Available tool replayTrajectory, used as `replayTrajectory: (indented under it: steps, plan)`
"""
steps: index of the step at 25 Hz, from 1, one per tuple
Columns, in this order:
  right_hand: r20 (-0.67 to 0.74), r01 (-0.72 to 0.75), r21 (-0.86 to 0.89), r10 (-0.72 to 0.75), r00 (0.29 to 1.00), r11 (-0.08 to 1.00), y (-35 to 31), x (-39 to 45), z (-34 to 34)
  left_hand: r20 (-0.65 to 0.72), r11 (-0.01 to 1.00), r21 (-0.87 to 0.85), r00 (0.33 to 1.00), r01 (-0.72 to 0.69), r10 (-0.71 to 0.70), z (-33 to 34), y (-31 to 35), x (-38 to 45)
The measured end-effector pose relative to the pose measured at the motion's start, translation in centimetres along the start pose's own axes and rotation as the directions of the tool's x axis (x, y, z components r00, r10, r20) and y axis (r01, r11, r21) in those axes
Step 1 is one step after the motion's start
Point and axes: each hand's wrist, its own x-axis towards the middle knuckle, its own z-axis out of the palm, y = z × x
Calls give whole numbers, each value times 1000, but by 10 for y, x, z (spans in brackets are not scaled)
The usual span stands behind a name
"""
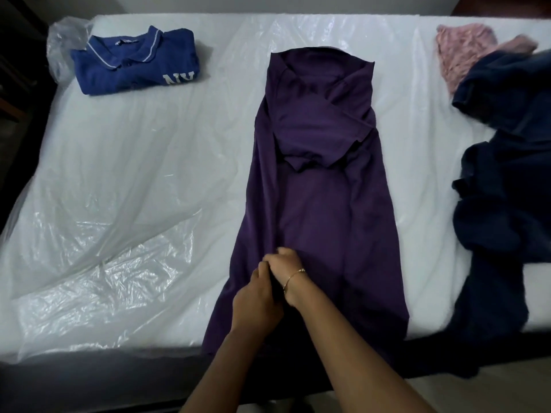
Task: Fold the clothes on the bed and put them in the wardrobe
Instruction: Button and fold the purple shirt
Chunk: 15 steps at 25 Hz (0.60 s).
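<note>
A long purple garment (322, 186) lies flat down the middle of the bed, its sleeves folded inward over the chest. Its lower hem hangs over the bed's near edge. My left hand (258, 296) and my right hand (284, 269) meet at the garment's lower middle, both closed on a pinch of purple cloth. A thin gold bracelet is on my right wrist. A folded blue polo shirt (135, 62) with white letters rests at the far left of the bed.
The mattress (149, 129) is white and covered with loose clear plastic sheeting (104, 248). A heap of dark navy clothes (507, 189) lies at the right edge, and a pink patterned garment (465, 52) sits behind it. A plastic bag (64, 43) is at the far left corner.
</note>
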Motion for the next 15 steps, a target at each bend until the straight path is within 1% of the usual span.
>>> replayTrajectory:
  steps: [2,3,5,6,7,8,9,10,11,12,13,14,15]
  plan:
    - [-6,-13,59,13,1000,998,15,-11,-3,-5,984,-168,998,55,-57,-2,7,-15]
    - [-40,-11,110,16,999,994,21,-14,-8,19,961,-271,999,44,-40,-5,15,-20]
    - [-192,19,120,5,981,993,37,-12,-19,105,901,-432,990,-36,90,-11,24,-29]
    - [-263,36,74,-15,965,997,46,-9,-22,118,895,-440,983,-78,143,-11,22,-33]
    - [-312,52,16,-45,949,999,55,-10,-24,87,911,-402,987,-92,138,-11,19,-37]
    - [-336,64,-44,-75,939,997,62,-9,-24,1,943,-326,998,-63,67,-11,13,-40]
    - [-347,78,-107,-111,931,991,68,-12,-24,-118,973,-232,992,14,-42,-10,3,-40]
    - [-327,96,-125,-133,935,987,72,-13,-23,-231,983,-137,962,119,-148,-8,-8,-39]
    - [-281,114,-100,-138,950,988,73,-18,-20,-301,976,-68,928,207,-218,-7,-19,-36]
    - [-221,122,-58,-132,966,991,75,-22,-17,-312,961,-33,910,276,-272,-6,-30,-33]
    - [-167,132,-23,-134,977,991,78,-25,-14,-278,947,-34,907,319,-316,-6,-38,-29]
    - [-139,145,-2,-144,980,989,82,-25,-10,-214,928,-74,904,364,-371,-9,-41,-25]
    - [-143,173,11,-170,975,985,87,-23,-8,-147,905,-138,895,403,-421,-14,-39,-22]
